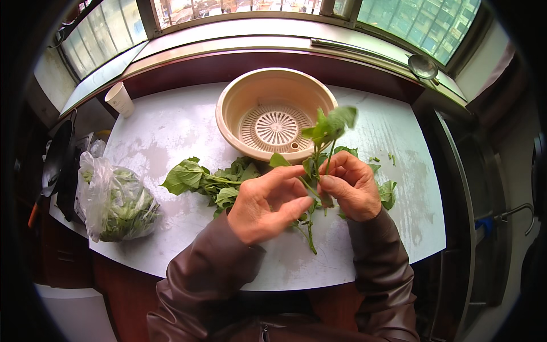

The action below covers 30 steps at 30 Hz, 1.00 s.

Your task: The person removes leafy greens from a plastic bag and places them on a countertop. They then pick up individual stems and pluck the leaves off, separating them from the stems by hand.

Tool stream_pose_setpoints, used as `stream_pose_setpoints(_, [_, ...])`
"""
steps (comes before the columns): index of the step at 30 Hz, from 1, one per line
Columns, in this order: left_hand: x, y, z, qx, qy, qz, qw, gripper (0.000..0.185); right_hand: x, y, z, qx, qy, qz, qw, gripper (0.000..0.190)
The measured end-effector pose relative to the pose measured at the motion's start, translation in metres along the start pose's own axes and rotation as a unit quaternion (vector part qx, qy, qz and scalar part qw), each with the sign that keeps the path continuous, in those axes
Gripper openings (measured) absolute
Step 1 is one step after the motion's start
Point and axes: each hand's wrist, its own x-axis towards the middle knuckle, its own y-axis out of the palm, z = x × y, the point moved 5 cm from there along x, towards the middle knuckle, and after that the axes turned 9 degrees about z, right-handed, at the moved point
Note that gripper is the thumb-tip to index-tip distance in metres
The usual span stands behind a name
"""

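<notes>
My right hand (354,188) pinches a leafy green sprig (329,126) between thumb and fingers, its blurred leaves pointing up and away from me. Just left of the sprig is my left hand (265,205), thumb and forefinger apart, the forefinger tip close to the stem; whether it touches cannot be told. A heap of leafy stems (218,184) lies on the table beyond my left wrist, partly hidden by that hand. Below my hands a bare-ended stem (311,235) rests on the tabletop. More loose leaves (386,194) show beside my right hand. Beyond both hands stands a beige plastic basin (233,111) with a slotted bottom.
On the left of the worn white table (397,132) sits a clear plastic bag (122,205) of greens. A paper cup (119,100) stands at the far left corner. Short stem pieces (393,159) lie at right. A metal ladle (423,66) rests on the windowsill.
</notes>
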Motion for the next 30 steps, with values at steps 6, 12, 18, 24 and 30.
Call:
stream_pose_setpoints(6, [0.005,0.004,0.005,-0.017,-0.02,-0.039,0.999,0.029,0.006,0.006,-0.021,0.002,0.039,0.024,0.999,0.011])
stream_pose_setpoints(12, [0.001,-0.001,0.005,-0.098,-0.051,-0.054,0.992,0.013,0.002,0.003,-0.019,0.01,0.016,-0.032,0.999,0.013])
stream_pose_setpoints(18, [0.001,-0.009,0.013,-0.168,-0.057,-0.092,0.98,0.012,-0.001,0.009,-0.009,-0.025,-0.023,-0.037,0.999,0.01])
stream_pose_setpoints(24, [-0.001,-0.009,0.011,-0.209,-0.02,-0.089,0.974,0.009,-0.01,0.024,0.01,-0.155,-0.121,0.022,0.98,0.01])
stream_pose_setpoints(30, [-0.002,-0.003,0.005,-0.263,-0.013,-0.074,0.962,0.01,-0.014,0.033,0.024,-0.322,-0.221,0.023,0.92,0.01])
